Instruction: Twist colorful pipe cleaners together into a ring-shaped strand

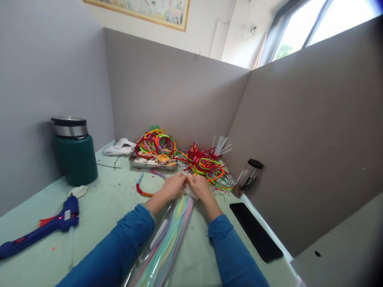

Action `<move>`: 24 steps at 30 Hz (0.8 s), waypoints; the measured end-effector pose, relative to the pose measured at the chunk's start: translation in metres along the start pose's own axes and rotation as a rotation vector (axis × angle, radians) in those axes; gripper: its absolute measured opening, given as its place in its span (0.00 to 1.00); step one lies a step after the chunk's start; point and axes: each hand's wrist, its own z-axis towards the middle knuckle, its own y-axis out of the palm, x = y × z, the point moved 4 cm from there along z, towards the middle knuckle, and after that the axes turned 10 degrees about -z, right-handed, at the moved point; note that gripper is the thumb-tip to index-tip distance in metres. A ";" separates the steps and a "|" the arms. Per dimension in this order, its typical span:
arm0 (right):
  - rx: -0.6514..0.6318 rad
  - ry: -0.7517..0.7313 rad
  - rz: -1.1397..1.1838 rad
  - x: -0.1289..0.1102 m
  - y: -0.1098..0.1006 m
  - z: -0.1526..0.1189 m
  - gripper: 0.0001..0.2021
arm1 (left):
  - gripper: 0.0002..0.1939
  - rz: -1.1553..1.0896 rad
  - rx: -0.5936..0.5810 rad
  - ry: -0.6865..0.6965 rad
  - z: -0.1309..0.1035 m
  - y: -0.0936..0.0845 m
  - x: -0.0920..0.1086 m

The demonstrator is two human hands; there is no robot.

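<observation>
A long clear plastic bag [172, 243] of pastel strips, striped pink, yellow, mint and purple, runs from the bottom edge towards the middle of the table. At its far end, my left hand [175, 185] and my right hand [198, 186] meet, fingers pinched together on the crumpled plastic. Just beyond my left hand lies a curved fuzzy band [143, 193] in red, orange and blue, partly hidden by that hand. What my fingertips grip in detail is too small to make out.
At left stand a green flask [74, 159] and a blue glue gun [64, 219] with its red light on. A metal tray [152, 165] holds colourful rings. Tangled fuzzy stems [203, 159] lie behind my hands. A black phone [255, 231] is at right. Grey partitions [176, 87] enclose the table.
</observation>
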 end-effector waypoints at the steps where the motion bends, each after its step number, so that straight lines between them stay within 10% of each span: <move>1: 0.014 0.000 -0.010 -0.001 -0.001 0.000 0.20 | 0.09 0.044 0.015 0.010 0.000 -0.001 0.002; 9: -0.014 0.173 0.124 0.019 0.007 0.005 0.19 | 0.09 0.161 0.097 0.361 -0.009 0.004 0.020; 18: 0.009 0.190 0.269 0.029 0.014 0.004 0.19 | 0.08 -0.004 0.106 0.038 -0.008 0.006 0.002; 24: 0.033 0.298 0.117 0.034 0.009 -0.001 0.16 | 0.10 -0.346 0.122 0.078 -0.005 0.008 0.006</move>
